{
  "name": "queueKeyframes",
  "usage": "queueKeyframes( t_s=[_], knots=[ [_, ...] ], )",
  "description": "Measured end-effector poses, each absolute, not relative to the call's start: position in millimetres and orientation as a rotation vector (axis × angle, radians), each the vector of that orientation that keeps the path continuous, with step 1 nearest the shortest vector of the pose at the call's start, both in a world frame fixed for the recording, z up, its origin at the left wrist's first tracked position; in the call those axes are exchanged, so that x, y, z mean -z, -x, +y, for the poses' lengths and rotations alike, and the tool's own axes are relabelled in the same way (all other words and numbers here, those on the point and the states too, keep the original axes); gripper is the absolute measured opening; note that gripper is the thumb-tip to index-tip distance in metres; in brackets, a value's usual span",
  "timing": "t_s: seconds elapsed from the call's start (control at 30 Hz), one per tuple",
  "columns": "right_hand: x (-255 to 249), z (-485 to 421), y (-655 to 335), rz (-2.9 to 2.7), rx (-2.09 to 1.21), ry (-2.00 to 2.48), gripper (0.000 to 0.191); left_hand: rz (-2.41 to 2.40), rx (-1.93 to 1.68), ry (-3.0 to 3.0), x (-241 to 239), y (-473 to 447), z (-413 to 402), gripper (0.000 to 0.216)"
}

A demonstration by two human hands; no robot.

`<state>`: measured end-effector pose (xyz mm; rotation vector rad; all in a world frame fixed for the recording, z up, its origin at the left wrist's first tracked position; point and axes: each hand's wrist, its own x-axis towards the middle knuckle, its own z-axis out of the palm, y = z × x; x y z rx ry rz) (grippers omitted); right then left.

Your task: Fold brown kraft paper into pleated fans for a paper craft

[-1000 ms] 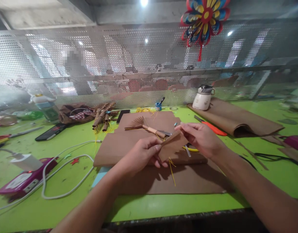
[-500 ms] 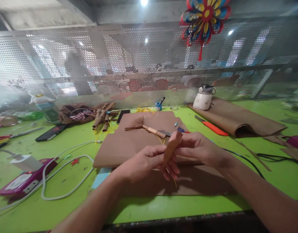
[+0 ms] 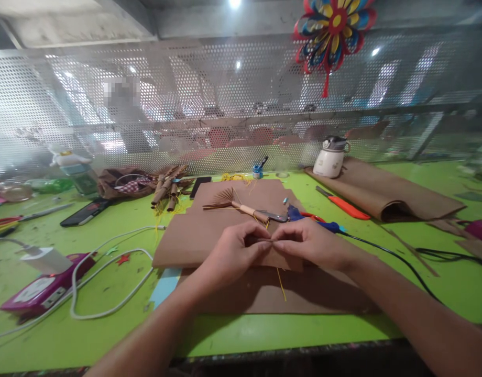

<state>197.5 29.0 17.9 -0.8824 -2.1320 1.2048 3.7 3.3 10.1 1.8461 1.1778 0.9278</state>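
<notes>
My left hand (image 3: 239, 243) and my right hand (image 3: 309, 242) meet over the brown paper sheets (image 3: 194, 238). Thumbs and fingertips of both pinch a small piece of brown paper (image 3: 260, 240), seen nearly edge-on and mostly hidden by the fingers. A yellow string (image 3: 281, 285) hangs down below the hands. Just beyond them lies a rolled brown paper stem with a pleated fan end (image 3: 223, 198), bound with yellow string. Beside it are a grey metal blade (image 3: 275, 215) and a blue tool with a black cord (image 3: 294, 213), perhaps a glue gun.
An orange-handled cutter (image 3: 348, 207), a large paper roll (image 3: 398, 199) and a white bottle (image 3: 328, 159) stand at right. Paper tubes (image 3: 164, 189), a phone (image 3: 84, 211), a white cable (image 3: 107, 317) and a purple power strip (image 3: 40, 288) lie left. A perforated metal screen (image 3: 209, 94) closes the back.
The brown paper piece has turned from upright to nearly flat and sits lower. My hands have drawn together, fingertips meeting on it. The blue tool shows more now.
</notes>
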Motion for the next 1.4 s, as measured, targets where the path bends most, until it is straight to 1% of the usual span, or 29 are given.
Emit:
queueKeyframes(
  t_s=[0.13, 0.33, 0.43, 0.57, 0.67, 0.83, 1.13, 1.3, 1.4],
  knots=[
    [-18, 29, -195, -1.951, -1.257, 0.943, 0.014, 1.201, -0.959, -1.822, -8, -2, 6, 0.012],
    [-20, 28, -194, -1.834, -1.250, 0.896, 0.016, 1.162, -1.012, -1.621, -20, -3, 5, 0.009],
    [-19, 27, -194, -1.841, -1.197, 0.870, 0.015, 1.132, -1.013, -1.547, -24, -4, 3, 0.011],
    [-18, 26, -194, -1.937, -1.061, 0.799, 0.014, 1.125, -0.983, -1.609, -31, -2, 1, 0.015],
    [-18, 25, -194, -1.991, -0.983, 0.762, 0.014, 1.178, -0.961, -1.618, -34, 0, 1, 0.027],
    [-18, 23, -192, -2.020, -0.884, 0.705, 0.015, 1.124, -0.726, -1.622, -30, 3, 1, 0.038],
    [-19, 24, -192, -2.011, -0.856, 0.698, 0.013, 1.132, -0.678, -1.685, -29, 2, -1, 0.042],
    [-22, 24, -193, -2.026, -0.855, 0.705, 0.012, 1.148, -0.672, -1.783, -30, 1, -1, 0.039],
    [-23, 25, -197, -2.061, -0.931, 0.725, 0.014, 1.171, -0.667, -1.832, -30, 1, -1, 0.037]
  ],
)
